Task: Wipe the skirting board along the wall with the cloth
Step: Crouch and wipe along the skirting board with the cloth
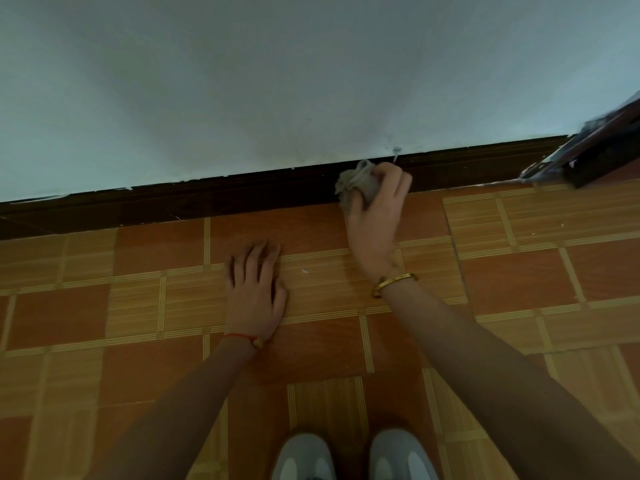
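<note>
A dark brown skirting board (214, 199) runs along the foot of the pale wall, rising from left to right. My right hand (375, 216) grips a bunched grey cloth (356, 183) and holds it against the skirting board right of centre. My left hand (254, 289) lies flat on the tiled floor with its fingers spread, a little way in front of the board. A gold bangle sits on my right wrist and a red thread on my left.
The floor (519, 271) is orange and tan tile with striped borders. A dark door frame (602, 150) with pale paint smears ends the skirting board at the far right. The toes of two grey shoes (353, 459) show at the bottom edge.
</note>
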Available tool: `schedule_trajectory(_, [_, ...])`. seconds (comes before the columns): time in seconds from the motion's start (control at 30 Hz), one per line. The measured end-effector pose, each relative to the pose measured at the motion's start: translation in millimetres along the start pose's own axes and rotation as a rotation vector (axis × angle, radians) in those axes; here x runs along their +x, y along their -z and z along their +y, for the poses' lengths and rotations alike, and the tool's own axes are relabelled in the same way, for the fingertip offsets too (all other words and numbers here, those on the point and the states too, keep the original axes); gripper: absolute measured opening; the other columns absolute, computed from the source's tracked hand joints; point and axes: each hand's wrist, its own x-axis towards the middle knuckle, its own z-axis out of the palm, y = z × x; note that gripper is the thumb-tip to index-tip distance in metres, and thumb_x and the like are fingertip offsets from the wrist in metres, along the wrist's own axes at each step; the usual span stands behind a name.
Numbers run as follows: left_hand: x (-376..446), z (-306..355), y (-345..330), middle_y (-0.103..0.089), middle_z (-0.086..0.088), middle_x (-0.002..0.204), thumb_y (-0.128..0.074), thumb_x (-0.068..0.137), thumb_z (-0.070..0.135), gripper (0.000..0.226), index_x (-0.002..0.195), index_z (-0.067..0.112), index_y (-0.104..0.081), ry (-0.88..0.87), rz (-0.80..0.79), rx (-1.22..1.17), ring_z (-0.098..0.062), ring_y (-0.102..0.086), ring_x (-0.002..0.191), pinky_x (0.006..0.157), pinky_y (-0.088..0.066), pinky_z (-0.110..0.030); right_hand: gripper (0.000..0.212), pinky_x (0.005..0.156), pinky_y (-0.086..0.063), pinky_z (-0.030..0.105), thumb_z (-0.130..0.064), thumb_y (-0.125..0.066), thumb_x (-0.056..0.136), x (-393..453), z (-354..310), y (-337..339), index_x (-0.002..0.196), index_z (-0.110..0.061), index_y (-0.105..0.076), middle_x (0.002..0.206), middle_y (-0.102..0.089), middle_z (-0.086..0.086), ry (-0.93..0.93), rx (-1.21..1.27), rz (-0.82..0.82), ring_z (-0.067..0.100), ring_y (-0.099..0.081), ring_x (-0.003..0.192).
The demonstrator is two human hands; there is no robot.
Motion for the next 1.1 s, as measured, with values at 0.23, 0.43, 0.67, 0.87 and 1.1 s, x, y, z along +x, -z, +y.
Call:
schedule_trajectory(0.23, [0, -1, 0, -0.045, -0.013, 0.15, -0.038, 0.095, 0.03, 0.055, 0.146, 0.013, -0.048, -0.009, 0.007, 0.024, -0.035, -0.038, 0.141, 0.119, -0.022, -0.061, 0.037, 0.083, -0.046, 0.004, 0.009, -0.06, 0.082, 28, 26, 34, 0.115, -0.005, -0.051, 0.127, -0.045, 0.012, -0.192, -0.017, 0.217, 0.013, -0.051, 0.114])
schedule_trajectory(0.43, [12, 24, -1, -0.051, -0.011, 0.14, -0.041, 0.092, 0.034, 0.048, 0.132, 0.012, -0.056, 0.143, 0.054, -0.048, -0.035, -0.043, 0.132, 0.117, -0.022, -0.061, 0.036, 0.083, -0.048, 0.005, 0.009, -0.061, 0.082, 29, 31, 37, 0.114, -0.004, -0.051, 0.128, -0.045, 0.013, -0.185, -0.044, 0.224, 0.011, -0.049, 0.113])
schedule_trajectory(0.67, [35, 70, -14, -0.049, -0.014, 0.141, -0.043, 0.09, 0.034, 0.053, 0.138, 0.012, -0.051, 0.075, 0.026, -0.066, -0.036, -0.042, 0.132, 0.116, -0.024, -0.061, 0.037, 0.085, -0.052, 0.032, 0.01, -0.063, 0.077, -3, 20, 6, 0.107, -0.009, -0.052, 0.114, -0.045, 0.007, 0.027, -0.044, -0.111, 0.016, -0.051, 0.1])
schedule_trajectory(0.87, [38, 74, -29, -0.046, -0.015, 0.145, -0.047, 0.092, 0.033, 0.053, 0.139, 0.01, -0.051, 0.05, -0.001, -0.017, -0.036, -0.037, 0.136, 0.117, -0.021, -0.065, 0.037, 0.084, -0.036, -0.004, 0.016, -0.059, 0.075, 35, 43, 53, 0.107, 0.0, -0.053, 0.122, -0.047, 0.016, -0.182, -0.084, 0.214, 0.024, -0.053, 0.111])
schedule_trajectory(1.1, [36, 76, -33, -0.044, -0.015, 0.148, -0.044, 0.094, 0.034, 0.053, 0.142, 0.011, -0.047, 0.044, 0.016, 0.014, -0.038, -0.037, 0.139, 0.12, -0.015, -0.064, 0.031, 0.086, -0.044, 0.005, 0.007, -0.064, 0.08, 27, 27, 45, 0.108, -0.002, -0.055, 0.117, -0.049, 0.013, -0.008, -0.052, 0.09, 0.016, -0.053, 0.107])
